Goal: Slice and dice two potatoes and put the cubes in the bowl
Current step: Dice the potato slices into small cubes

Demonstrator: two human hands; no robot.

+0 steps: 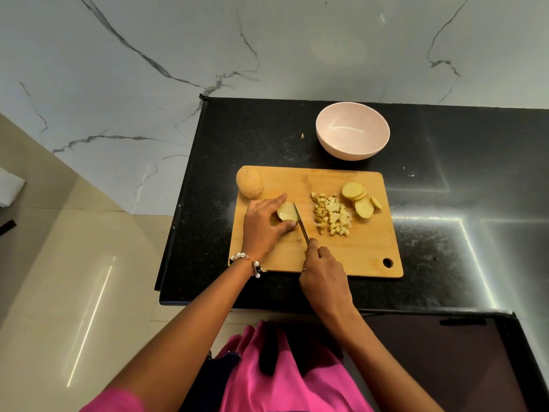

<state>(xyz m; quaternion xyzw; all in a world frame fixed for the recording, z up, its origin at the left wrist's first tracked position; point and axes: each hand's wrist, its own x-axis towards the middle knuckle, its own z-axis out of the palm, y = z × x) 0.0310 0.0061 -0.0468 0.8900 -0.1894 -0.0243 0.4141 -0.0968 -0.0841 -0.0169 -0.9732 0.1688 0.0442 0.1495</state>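
Note:
On the wooden cutting board (356, 254) my left hand (263, 226) grips a cut potato piece (286, 211) between fingers and thumb. My right hand (323, 272) grips a knife (301, 223), whose blade stands against the piece's right cut face. A whole potato (249, 182) lies at the board's far left corner. A pile of potato cubes (332, 215) sits mid-board, with several round slices (358, 199) to its right. The pink bowl (352, 130) stands beyond the board and holds nothing.
The board lies on a black stone counter (445, 203) whose left edge and near edge are close to the board. A marble wall rises behind it. Beige floor tiles lie to the left. A small scrap (302, 135) lies left of the bowl.

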